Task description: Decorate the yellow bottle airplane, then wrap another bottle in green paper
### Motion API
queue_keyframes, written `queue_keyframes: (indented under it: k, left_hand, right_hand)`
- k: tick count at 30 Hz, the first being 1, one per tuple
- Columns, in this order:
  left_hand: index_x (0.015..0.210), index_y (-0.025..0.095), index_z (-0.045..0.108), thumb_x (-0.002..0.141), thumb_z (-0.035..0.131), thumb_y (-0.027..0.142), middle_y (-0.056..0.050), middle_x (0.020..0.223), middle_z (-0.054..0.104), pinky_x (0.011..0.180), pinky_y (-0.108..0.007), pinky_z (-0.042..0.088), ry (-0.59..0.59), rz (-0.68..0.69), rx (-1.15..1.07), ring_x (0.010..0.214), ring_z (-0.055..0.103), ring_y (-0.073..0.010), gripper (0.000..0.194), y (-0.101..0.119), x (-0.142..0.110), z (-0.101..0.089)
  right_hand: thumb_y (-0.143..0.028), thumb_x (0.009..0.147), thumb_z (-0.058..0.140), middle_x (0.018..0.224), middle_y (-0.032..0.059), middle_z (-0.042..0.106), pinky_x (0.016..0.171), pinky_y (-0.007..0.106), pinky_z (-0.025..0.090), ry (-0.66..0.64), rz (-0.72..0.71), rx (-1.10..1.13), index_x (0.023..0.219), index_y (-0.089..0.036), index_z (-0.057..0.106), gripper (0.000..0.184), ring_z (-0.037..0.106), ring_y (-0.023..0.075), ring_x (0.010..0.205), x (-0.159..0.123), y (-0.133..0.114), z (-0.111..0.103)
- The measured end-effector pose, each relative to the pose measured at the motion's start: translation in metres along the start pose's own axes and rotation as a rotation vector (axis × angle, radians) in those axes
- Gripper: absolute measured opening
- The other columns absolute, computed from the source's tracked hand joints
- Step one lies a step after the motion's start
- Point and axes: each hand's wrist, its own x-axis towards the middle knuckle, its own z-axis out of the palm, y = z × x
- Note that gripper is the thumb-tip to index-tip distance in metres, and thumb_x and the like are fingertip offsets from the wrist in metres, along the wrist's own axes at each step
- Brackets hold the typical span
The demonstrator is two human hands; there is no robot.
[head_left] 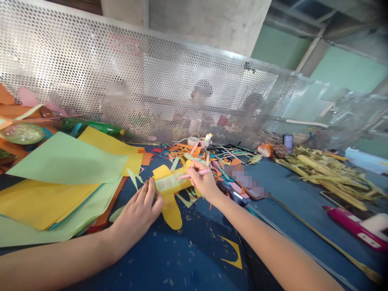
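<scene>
A yellow paper craft (172,211) shaped like a small plane lies on the blue table, with a pale green strip (165,183) along its body and faint round marks on the strip. My left hand (142,208) grips the craft's left end, its fingertips partly hidden behind the edge. Between the fingers of my right hand (202,182) is a pink pen (184,176), its tip at the green strip. That hand rests over the craft's right end. Pale green paper scraps (188,200) lie close by on the table.
Stacked green and yellow paper sheets (69,155) cover the left side. Colourful cut scraps (194,149) and a white glue bottle (208,140) are behind my hands. At right lie dried husks (318,169) and a magenta tool (351,226). A perforated metal screen (169,81) stands behind.
</scene>
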Motion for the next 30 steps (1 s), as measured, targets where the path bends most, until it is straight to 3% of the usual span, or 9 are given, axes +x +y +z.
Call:
queue_keyframes:
  k: [13,21,26,30]
  left_hand:
    - [0.109,0.007,0.053,0.078,0.065,0.019,-0.035,0.126,0.048,0.091,-0.044,0.049,-0.018,0.012,-0.027,0.118,0.051,-0.0401,0.035,-0.0002,-0.0006,0.0016]
    - [0.106,0.007,0.054,0.077,0.065,0.019,-0.034,0.123,0.051,0.089,-0.044,0.051,0.007,0.002,-0.029,0.115,0.054,-0.0403,0.033,-0.0004,-0.0002,0.0008]
    - [0.108,0.007,0.052,0.08,0.06,0.017,-0.034,0.125,0.05,0.09,-0.043,0.05,-0.005,-0.005,-0.034,0.116,0.053,-0.0391,0.032,-0.0002,0.0003,0.0005]
    - [0.109,0.008,0.052,0.081,0.059,0.017,-0.033,0.125,0.051,0.089,-0.043,0.051,-0.024,-0.014,-0.031,0.116,0.053,-0.0386,0.03,0.0003,0.0011,-0.0007]
  right_hand:
    - [-0.024,0.085,0.046,0.043,-0.0087,0.038,0.048,0.022,0.031,0.003,0.008,-0.006,0.06,-0.023,0.037,0.026,0.038,0.01,0.041,-0.0018,-0.0007,0.001]
    - [-0.039,0.09,0.038,0.036,-0.0096,0.037,0.042,0.023,0.028,0.061,0.118,0.227,0.066,-0.022,0.046,0.031,0.038,0.0094,0.032,0.0006,-0.0022,0.0]
    - [-0.037,0.087,0.048,0.042,-0.007,0.044,0.049,0.023,0.032,-0.044,0.068,0.254,0.062,-0.021,0.047,0.03,0.041,0.0094,0.041,0.0024,-0.0003,-0.0005]
    - [-0.039,0.086,0.05,0.048,-0.0075,0.035,0.046,0.024,0.026,-0.084,0.052,0.263,0.06,-0.021,0.044,0.032,0.03,0.0085,0.043,0.0014,0.0003,-0.001]
